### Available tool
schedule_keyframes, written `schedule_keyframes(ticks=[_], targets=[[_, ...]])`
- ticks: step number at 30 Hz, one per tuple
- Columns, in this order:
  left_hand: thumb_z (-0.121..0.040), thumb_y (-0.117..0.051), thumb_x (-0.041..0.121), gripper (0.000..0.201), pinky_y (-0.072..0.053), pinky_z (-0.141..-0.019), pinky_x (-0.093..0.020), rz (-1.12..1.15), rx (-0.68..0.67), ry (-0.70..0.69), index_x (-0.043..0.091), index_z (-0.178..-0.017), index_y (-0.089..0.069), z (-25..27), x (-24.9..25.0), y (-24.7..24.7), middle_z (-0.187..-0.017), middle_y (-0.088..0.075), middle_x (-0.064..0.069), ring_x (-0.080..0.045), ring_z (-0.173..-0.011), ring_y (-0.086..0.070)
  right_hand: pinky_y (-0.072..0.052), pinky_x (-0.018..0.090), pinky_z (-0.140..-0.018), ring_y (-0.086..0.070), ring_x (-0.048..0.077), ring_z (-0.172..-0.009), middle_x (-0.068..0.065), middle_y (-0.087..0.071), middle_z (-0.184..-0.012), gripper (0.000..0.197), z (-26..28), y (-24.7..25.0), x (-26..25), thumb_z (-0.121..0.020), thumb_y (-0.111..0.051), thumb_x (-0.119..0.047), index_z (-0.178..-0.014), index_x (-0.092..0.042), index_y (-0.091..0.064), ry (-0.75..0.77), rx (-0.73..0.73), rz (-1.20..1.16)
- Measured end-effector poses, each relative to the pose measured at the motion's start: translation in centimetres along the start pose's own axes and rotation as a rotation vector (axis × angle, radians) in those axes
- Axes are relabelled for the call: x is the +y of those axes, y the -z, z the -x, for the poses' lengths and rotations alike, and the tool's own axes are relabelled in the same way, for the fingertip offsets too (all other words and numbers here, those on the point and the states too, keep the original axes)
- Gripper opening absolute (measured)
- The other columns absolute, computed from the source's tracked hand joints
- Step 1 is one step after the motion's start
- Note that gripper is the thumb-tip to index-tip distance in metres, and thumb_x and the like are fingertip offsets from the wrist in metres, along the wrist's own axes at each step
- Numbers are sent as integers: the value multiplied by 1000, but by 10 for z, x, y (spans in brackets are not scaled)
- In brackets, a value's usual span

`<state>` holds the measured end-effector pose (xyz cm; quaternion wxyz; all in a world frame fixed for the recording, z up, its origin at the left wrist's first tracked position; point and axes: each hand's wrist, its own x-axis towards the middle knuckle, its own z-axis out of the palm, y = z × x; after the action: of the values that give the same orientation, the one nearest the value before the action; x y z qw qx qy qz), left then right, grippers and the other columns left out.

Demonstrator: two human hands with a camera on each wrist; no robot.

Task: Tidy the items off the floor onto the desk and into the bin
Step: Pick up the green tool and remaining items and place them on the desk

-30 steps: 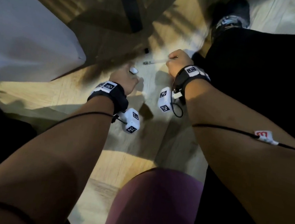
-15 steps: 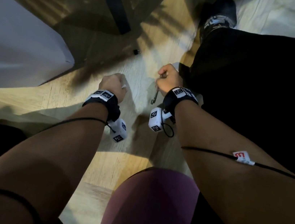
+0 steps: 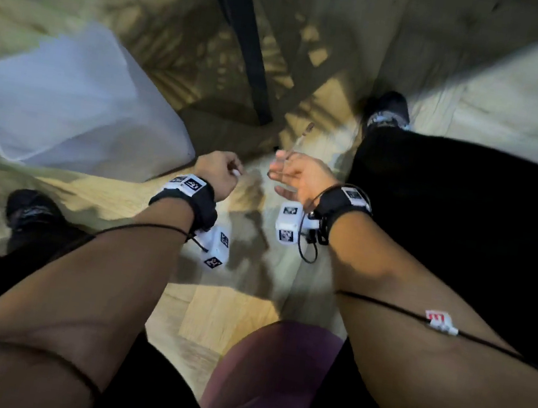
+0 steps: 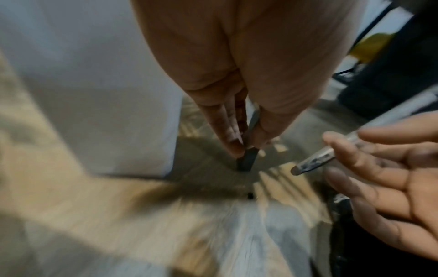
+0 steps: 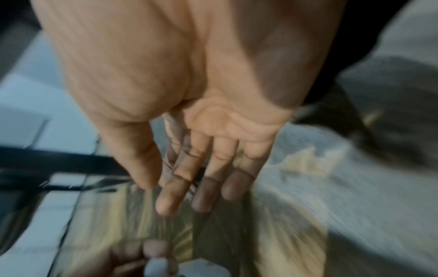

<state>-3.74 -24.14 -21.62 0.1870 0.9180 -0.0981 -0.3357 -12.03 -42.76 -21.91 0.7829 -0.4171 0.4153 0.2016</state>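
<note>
My right hand is turned palm-up above the floor with its fingers nearly straight. A thin silvery pen is pinched between those fingers and points away from me; the left wrist view shows the pen crossing the fingers. My left hand is curled round a small white item, which also shows in the right wrist view as a pale item. The white bin stands on the floor to the left of both hands.
A black desk leg comes down to the wooden floor just beyond the hands. A tiny black piece lies on the floor near it. My shoes stand right and left.
Both hands have lifted off the floor. The right hand picked up the pen, then turned palm-up with it pointing away. The left hand stayed closed on the white item.
</note>
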Motion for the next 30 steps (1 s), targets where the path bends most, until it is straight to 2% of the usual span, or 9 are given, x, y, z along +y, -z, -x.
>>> schedule_keyframes(ticks=[4, 7, 11, 13, 15, 17, 21, 26, 30], targets=[[-92, -58, 19, 15, -41, -74, -21, -123, 69, -189, 23, -98, -71, 55, 31, 75, -96, -71, 4, -17, -89, -62, -49, 24, -65, -69, 15, -78, -2, -75, -82, 5, 61, -43, -28, -98, -68, -17, -98, -22, -69, 184, -17, 331], [-94, -62, 27, 11, -41, -74, -21, -124, 113, -358, 28, -103, -69, 104, 51, 125, -93, -69, 7, -15, -88, -64, -43, 23, -57, -56, 12, -62, -3, -64, -70, 12, 107, -68, -58, -98, -69, -23, -87, -21, -74, 345, -33, 590], [-96, -61, 31, 15, -38, -72, -23, -120, 243, -505, 30, -107, -71, 176, 65, 193, -93, -65, 7, -14, -85, -61, -54, 30, -68, -64, 16, -81, 3, -71, -86, 10, 180, -106, -98, -95, -73, -21, -89, -17, -79, 503, -98, 804], [-96, -62, 30, 15, -43, -75, -24, -56, 325, -521, 30, -107, -73, 212, 66, 227, -93, -63, 2, -11, -79, -58, -55, 27, -67, -65, 17, -85, 6, -72, -92, 10, 222, -125, -114, -98, -70, -17, -96, -11, -77, 611, -139, 871], [-95, -64, 26, 15, -45, -86, -26, 9, 400, -529, 29, -106, -74, 251, 66, 258, -86, -64, 3, -3, -75, -55, -54, 25, -68, -66, 16, -82, 6, -75, -93, 9, 266, -144, -126, -98, -68, -13, -102, -10, -75, 749, -151, 904], [-95, -65, 24, 15, -44, -92, -25, 6, 468, -550, 28, -105, -75, 292, 66, 283, -79, -61, 10, 3, -78, -54, -57, 30, -80, -73, 20, -87, 7, -77, -97, 12, 309, -159, -136, -97, -69, -10, -105, -18, -74, 883, -223, 916], [-92, -69, 27, 16, -53, -79, -21, -5, 598, -634, 37, -103, -76, 367, 79, 333, -98, -52, 14, -2, -88, -61, -62, 37, -89, -76, 19, -94, 2, -77, -97, 24, 390, -181, -162, -97, -68, -8, -106, -30, -74, 1020, -354, 875], [-90, -70, 20, 17, -51, -68, -23, 21, 895, -774, 26, -106, -70, 410, 126, 431, -84, -66, 5, -10, -72, -62, -61, 56, -88, -75, 32, -92, 5, -73, -96, 34, 456, -213, -202, -94, -70, -5, -106, -37, -71, 1299, -314, 786], [-86, -70, 21, 8, -43, -65, -18, -81, 1050, -626, 23, -94, -72, 387, 169, 523, -81, -71, 6, -10, -70, -61, -60, 51, -92, -76, 19, -94, -2, -78, -99, 28, 484, -237, -228, -92, -74, -7, -107, -31, -72, 1409, -313, 810]])
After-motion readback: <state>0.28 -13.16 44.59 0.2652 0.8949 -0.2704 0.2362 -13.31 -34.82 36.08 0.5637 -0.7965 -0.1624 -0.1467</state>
